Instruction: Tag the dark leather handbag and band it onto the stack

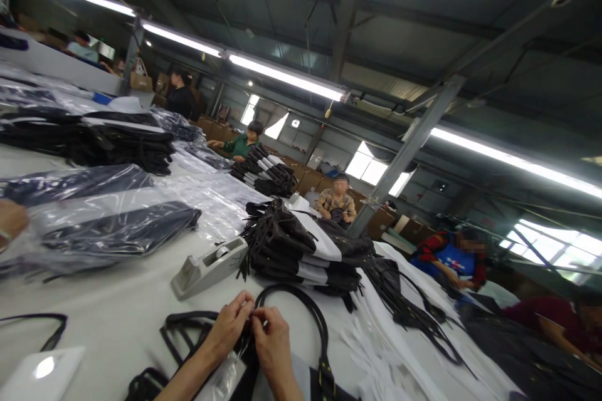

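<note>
Head view: we look along a long white table point(117, 319), and we place everything by the grey tape dispenser point(210, 266) standing on it.
Far left of the dispenser: another person's hand point(10, 220) shows at the picture's edge, beside bagged dark goods point(117, 229) in clear plastic.
Behind and left of the dispenser: we see a long stack of black bags point(94, 138) and more clear plastic sheets.
Below and left of the dispenser: a loose black strap point(47, 329) lies on the table, and a white shiny object point(42, 371) sits at the lower edge.
Just below the dispenser, our left hand: the left hand point(230, 322) is closed in a narrow pinch on the black bag handle point(301, 301), fingertips meeting those of the other hand.
Below and right of the dispenser, our right hand: the right hand point(271, 341) pinches the same handle at the same spot.
The handle: it arches up from a black bag point(324, 382) lying at the near edge, below and right of the dispenser.
Right of the dispenser: a pile of black-and-white bags point(301, 250) with trailing cords sits just beside it.
Far right of the dispenser: several co-workers point(451, 260) sit along the table's other side.
</note>
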Demonstrator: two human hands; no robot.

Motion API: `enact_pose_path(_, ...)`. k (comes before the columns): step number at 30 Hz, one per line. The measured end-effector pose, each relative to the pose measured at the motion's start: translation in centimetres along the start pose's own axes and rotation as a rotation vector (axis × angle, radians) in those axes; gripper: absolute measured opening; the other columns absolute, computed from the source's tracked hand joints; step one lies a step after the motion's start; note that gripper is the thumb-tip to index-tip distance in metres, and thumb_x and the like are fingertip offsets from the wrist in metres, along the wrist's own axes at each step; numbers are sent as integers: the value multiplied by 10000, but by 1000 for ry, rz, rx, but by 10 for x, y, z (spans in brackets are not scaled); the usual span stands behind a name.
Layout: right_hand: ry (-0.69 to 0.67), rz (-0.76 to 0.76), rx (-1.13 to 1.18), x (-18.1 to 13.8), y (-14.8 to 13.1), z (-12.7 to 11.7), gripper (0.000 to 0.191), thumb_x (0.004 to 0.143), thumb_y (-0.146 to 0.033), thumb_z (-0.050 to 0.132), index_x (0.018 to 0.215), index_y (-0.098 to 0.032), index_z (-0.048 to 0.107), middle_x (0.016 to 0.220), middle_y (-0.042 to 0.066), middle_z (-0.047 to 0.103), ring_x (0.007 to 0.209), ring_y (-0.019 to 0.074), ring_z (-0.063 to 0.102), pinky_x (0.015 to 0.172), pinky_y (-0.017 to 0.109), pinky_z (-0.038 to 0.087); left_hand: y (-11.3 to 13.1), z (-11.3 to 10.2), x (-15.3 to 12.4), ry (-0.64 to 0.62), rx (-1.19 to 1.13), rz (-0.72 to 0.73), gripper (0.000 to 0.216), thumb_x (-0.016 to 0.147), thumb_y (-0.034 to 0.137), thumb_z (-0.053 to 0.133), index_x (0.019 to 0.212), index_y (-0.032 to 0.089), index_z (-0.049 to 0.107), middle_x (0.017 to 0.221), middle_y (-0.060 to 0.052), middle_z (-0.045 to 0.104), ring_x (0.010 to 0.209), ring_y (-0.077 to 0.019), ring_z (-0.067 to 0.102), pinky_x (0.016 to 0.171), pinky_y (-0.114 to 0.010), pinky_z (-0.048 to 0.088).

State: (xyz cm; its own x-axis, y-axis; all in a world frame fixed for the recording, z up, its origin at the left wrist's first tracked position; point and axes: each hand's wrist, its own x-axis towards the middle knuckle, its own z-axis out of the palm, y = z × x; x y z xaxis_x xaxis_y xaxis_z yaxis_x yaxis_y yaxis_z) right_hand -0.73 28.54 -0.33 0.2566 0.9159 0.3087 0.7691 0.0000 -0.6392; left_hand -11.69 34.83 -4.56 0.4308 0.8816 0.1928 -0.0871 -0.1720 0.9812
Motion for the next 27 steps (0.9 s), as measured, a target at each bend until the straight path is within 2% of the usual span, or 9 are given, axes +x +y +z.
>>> enact_pose_path(5, -8, 93, 126, 2, 5, 1, 229, 845, -313, 461, 759, -185, 632, 757, 28, 656, 704, 150, 578, 655, 234, 414, -2, 1, 0, -11, -56, -12, 317, 865, 528, 377, 844, 230, 483, 684, 32, 572, 654, -154, 550, 629, -239, 429)
enact_pose_path(8, -44, 104, 195, 3, 4, -2, 232, 835, -316, 466, 809, -177, 650, 786, 36, 672, 707, 152, 585, 665, 236, 424, 0, 1, 0, -15, -80, -24, 316, 870, 527, 373, 843, 230, 475, 693, 32, 579, 667, -158, 564, 639, -242, 439)
enact_pose_path(11, -69, 100, 188, 2, 1, -4, 238, 820, -358, 512, 856, -179, 666, 807, 40, 680, 710, 159, 587, 659, 243, 420, 4, 0, -1, 10, -5, 2, 316, 876, 517, 370, 831, 227, 489, 666, 42, 539, 661, -152, 541, 662, -242, 426)
enact_pose_path(16, -35, 125, 148, 2, 0, -2, 303, 828, -409, 504, 760, -170, 678, 784, 58, 678, 759, 185, 598, 697, 262, 419, 2, 0, -2, 14, 6, 12, 342, 872, 533, 368, 825, 223, 503, 641, 41, 511, 633, -145, 508, 629, -230, 408)
enact_pose_path(19, -29, 147, 201, 4, 5, -2, 262, 805, -356, 513, 769, -169, 693, 791, 59, 690, 763, 188, 604, 701, 263, 427, -1, 0, 0, -31, 9, -17, 369, 804, 541, 507, 932, 198, 556, 606, 43, 525, 580, -141, 490, 587, -231, 402)
enact_pose_path(21, -22, 138, 258, 5, 9, -2, 226, 782, -309, 521, 784, -169, 699, 785, 52, 692, 753, 183, 603, 693, 259, 431, -1, 0, 1, -68, 8, -14, 393, 755, 512, 594, 964, 179, 598, 640, 19, 584, 632, -158, 532, 651, -247, 440)
enact_pose_path(24, -8, 132, 354, 7, 16, -2, 214, 774, -309, 540, 751, -168, 700, 711, 42, 674, 701, 179, 582, 643, 264, 427, 1, 1, 3, -85, -7, 11, 356, 758, 532, 590, 824, 188, 649, 735, -23, 655, 776, -205, 590, 778, -288, 470)
enact_pose_path(27, 61, 153, 400, 8, 21, 5, 183, 756, -276, 573, 678, -163, 693, 635, 40, 644, 644, 177, 551, 591, 278, 409, -1, 0, 2, -66, 36, -6, 414, 759, 620, 550, 695, 218, 627, 702, -12, 652, 754, -228, 590, 738, -327, 479)
